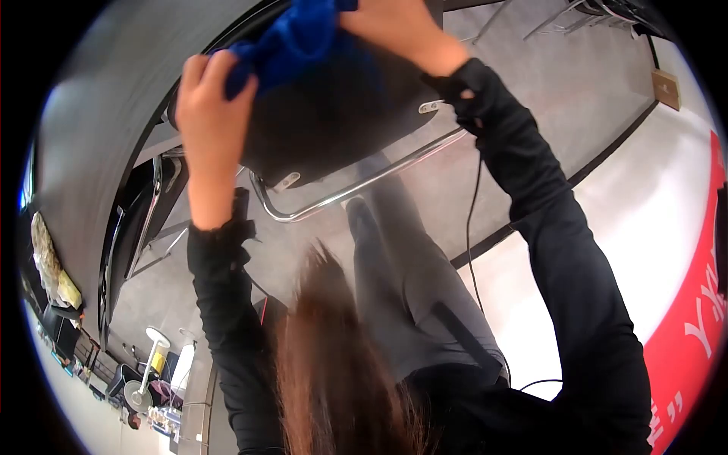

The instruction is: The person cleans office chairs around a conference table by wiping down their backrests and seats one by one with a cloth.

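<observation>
Loosely bunched, deep-blue cloth (pixel 297 45), creased, left grip (pixel 214 114) pinching it, right grip (pixel 394 29) touching it, hold unclear.

The blue cloth (pixel 292 45) you are handling is soft, creased fabric with a matt look. Below it, you have a smooth, dull black panel (pixel 326 140), whether plastic or leather-like you can't tell, with shiny metal brackets (pixel 288 181) and a glossy chrome tube (pixel 334 199). Your worktop (pixel 76 167) is dark, smooth and faintly streaked; your sleeves (pixel 580 258) are matt black fabric. To your right, the pale floor (pixel 637 182) has a glossy sheen, and the box (pixel 666 89) looks like plain matt cardboard.
</observation>
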